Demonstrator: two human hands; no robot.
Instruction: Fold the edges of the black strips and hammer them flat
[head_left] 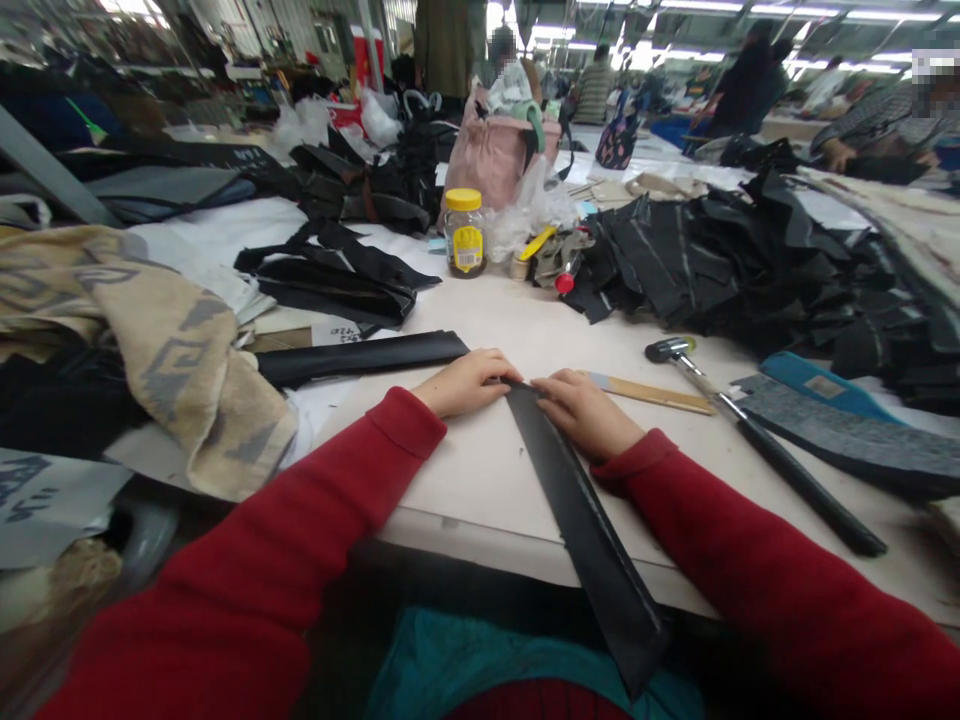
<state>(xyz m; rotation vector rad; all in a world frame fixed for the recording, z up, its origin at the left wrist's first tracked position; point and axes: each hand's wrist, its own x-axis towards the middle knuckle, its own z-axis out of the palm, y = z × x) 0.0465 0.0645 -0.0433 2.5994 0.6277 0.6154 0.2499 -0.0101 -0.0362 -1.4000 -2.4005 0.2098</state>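
Observation:
A long black leather strip [577, 500] lies on the white table [480, 470] and runs from my hands toward me, hanging over the near edge. My left hand [465, 382] pinches its far end from the left, fingers curled down on it. My right hand [585, 410] presses the same end from the right, fingers closed on the strip's edge. Both sleeves are red.
A hammer [750, 430] lies right of my hands, beside a wooden ruler [652, 395]. A folded black strip [360, 357] lies to the left, with patterned beige fabric [165, 350]. A yellow-lidded jar [465, 235] stands at the back, heaps of black pieces [720, 260] to the right. Other people work at far tables.

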